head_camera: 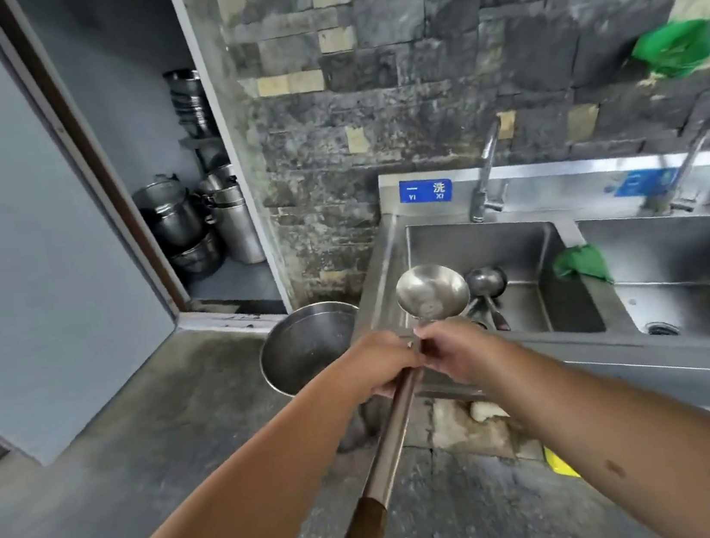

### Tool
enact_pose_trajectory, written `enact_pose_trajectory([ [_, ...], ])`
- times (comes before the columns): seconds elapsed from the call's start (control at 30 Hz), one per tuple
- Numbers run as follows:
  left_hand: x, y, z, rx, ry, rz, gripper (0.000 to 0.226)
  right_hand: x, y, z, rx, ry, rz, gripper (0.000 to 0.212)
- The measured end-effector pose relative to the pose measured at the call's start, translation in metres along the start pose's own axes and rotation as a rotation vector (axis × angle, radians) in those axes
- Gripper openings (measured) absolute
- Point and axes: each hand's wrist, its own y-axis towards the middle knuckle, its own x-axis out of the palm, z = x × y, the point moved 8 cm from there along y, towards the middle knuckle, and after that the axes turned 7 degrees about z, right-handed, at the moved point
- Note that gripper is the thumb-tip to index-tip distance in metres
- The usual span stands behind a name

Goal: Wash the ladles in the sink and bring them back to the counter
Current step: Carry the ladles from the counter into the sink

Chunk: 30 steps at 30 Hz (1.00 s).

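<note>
A large steel ladle (pixel 432 292) with a long handle and a dark wooden end points up toward the sink. My left hand (pixel 382 367) grips its handle just below the bowl. My right hand (pixel 450 353) grips the same stretch of handle from the right side. The ladle's bowl hangs over the front left corner of the left sink basin (pixel 517 243). Inside that basin lie other ladles (pixel 487 285), their handles partly hidden behind the held bowl.
A steel basin (pixel 309 347) stands on the floor left of the sink. Two taps (pixel 486 179) rise behind the basins. A green cloth (pixel 580 264) hangs on the divider. Stacked pots (pixel 185 228) fill an open doorway at left. A second basin (pixel 686 293) lies to the right.
</note>
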Motion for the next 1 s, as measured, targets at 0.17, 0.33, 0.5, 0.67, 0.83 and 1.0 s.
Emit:
enact_pose_trajectory([
  [0.17, 0.039, 0.065, 0.029, -0.012, 0.057, -0.089, 0.021, -0.053, 0.059, -0.027, 0.006, 0.014, 0.125, 0.006],
  [0.33, 0.075, 0.116, 0.058, -0.006, 0.082, -0.107, 0.015, -0.095, 0.119, -0.048, 0.022, 0.000, 0.184, 0.006],
  [0.5, 0.106, 0.169, 0.091, -0.001, 0.104, -0.121, 0.008, -0.127, 0.171, -0.083, 0.029, 0.008, 0.177, 0.011],
  [0.67, 0.130, 0.218, 0.122, -0.012, 0.076, -0.142, 0.008, -0.156, 0.216, -0.117, 0.077, 0.041, 0.193, 0.020],
  [0.83, 0.151, 0.268, 0.142, -0.014, 0.057, -0.193, 0.009, -0.177, 0.261, -0.143, 0.059, 0.052, 0.223, 0.017],
  [1.0, 0.151, 0.319, 0.149, -0.026, 0.057, -0.247, 0.010, -0.176, 0.302, -0.159, 0.060, 0.063, 0.253, 0.010],
])
